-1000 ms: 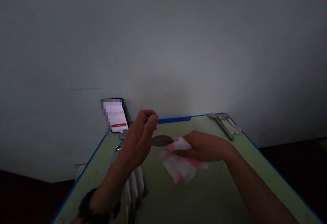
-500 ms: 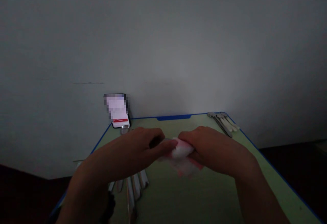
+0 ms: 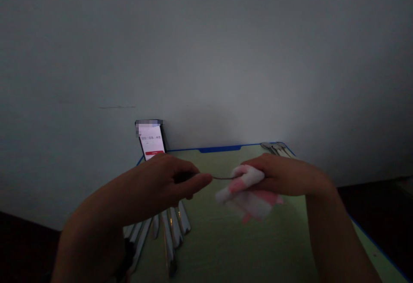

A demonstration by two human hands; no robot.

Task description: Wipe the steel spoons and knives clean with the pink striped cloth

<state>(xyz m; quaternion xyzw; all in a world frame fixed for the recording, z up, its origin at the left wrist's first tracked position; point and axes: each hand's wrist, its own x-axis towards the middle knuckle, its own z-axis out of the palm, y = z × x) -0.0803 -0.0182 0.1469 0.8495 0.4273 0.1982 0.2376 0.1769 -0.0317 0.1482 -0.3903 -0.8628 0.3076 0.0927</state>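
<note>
My left hand (image 3: pixel 167 186) is closed, pinching one end of a spoon (image 3: pixel 223 178) between thumb and fingers. The spoon shows edge-on as a thin dark line, and its left end is hidden in that hand. My right hand (image 3: pixel 280 175) grips a pink and white cloth (image 3: pixel 250 201) that is folded around the spoon's right end. The cloth's loose part hangs down above the table. Below my left forearm, several metal cutlery handles (image 3: pixel 168 244) lie side by side on the table, their far ends covered by the hand.
A lit phone (image 3: pixel 152 141) leans on the wall at the table's back left. Several pieces of cutlery (image 3: pixel 270 147), partly behind my right hand, lie at the back right corner. The green table (image 3: pixel 226 248) has a blue edge and stands against a grey wall (image 3: pixel 206 59).
My left hand has come down from beside the spoon and taken hold of its end. The cloth, first bunched between both hands, has slid right along the spoon with my right hand.
</note>
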